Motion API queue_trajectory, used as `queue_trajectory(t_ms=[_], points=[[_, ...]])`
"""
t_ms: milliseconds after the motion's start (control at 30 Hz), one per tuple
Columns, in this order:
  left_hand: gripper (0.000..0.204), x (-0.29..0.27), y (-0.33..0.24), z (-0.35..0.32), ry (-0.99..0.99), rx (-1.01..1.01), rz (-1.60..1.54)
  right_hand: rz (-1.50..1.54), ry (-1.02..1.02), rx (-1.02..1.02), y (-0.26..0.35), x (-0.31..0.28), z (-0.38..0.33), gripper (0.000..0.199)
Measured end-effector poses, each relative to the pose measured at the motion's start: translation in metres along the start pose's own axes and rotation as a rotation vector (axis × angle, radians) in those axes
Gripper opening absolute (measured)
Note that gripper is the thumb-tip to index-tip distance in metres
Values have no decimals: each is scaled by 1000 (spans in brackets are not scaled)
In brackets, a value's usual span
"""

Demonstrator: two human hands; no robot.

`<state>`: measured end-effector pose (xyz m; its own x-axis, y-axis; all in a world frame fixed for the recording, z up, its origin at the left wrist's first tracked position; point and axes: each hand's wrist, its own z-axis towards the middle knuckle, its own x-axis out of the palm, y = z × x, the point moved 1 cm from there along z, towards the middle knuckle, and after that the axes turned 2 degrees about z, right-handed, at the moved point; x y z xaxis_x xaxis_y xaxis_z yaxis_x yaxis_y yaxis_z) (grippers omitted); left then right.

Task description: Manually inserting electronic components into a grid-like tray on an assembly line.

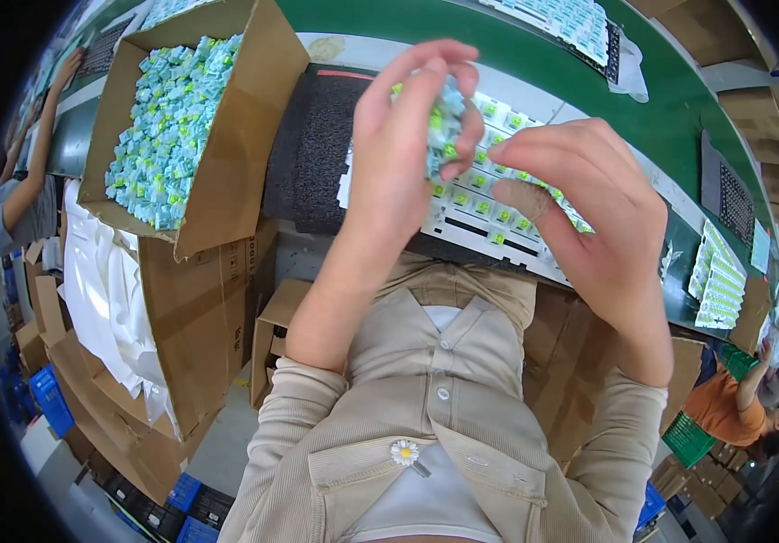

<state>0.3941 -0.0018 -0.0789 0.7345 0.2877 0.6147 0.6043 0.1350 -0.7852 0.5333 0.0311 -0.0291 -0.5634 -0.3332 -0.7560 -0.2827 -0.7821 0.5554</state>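
Note:
My left hand [399,136] is curled round a handful of keyboard switches [446,122], small light-blue pieces with yellow-green parts. It hovers over the left part of a white keyboard plate [462,222], where rows of similar switches sit. Above the right part of that plate is my right hand [589,204]. A gap shows between its index fingertip and its thumb, and I see nothing in it. A brown wrap [527,197] covers the thumb's tip. Both hands hide parts of the plate, which lies on a black foam pad [313,149].
At my left stands an open cardboard box [227,172] full of loose switches. A green bench [679,113] runs behind the plate, with another keyboard [579,32] far off. White strips of switches [720,276] lie to the right. Other people are at both sides.

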Motion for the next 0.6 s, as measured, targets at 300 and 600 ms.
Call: queue_trajectory(t_ms=[300, 600], points=[[23, 24, 23, -6, -29, 193, 167, 58, -48, 65, -5, -2, -1, 33], [21, 20, 24, -1, -74, 72, 68, 370, -39, 180, -14, 0, -13, 31]])
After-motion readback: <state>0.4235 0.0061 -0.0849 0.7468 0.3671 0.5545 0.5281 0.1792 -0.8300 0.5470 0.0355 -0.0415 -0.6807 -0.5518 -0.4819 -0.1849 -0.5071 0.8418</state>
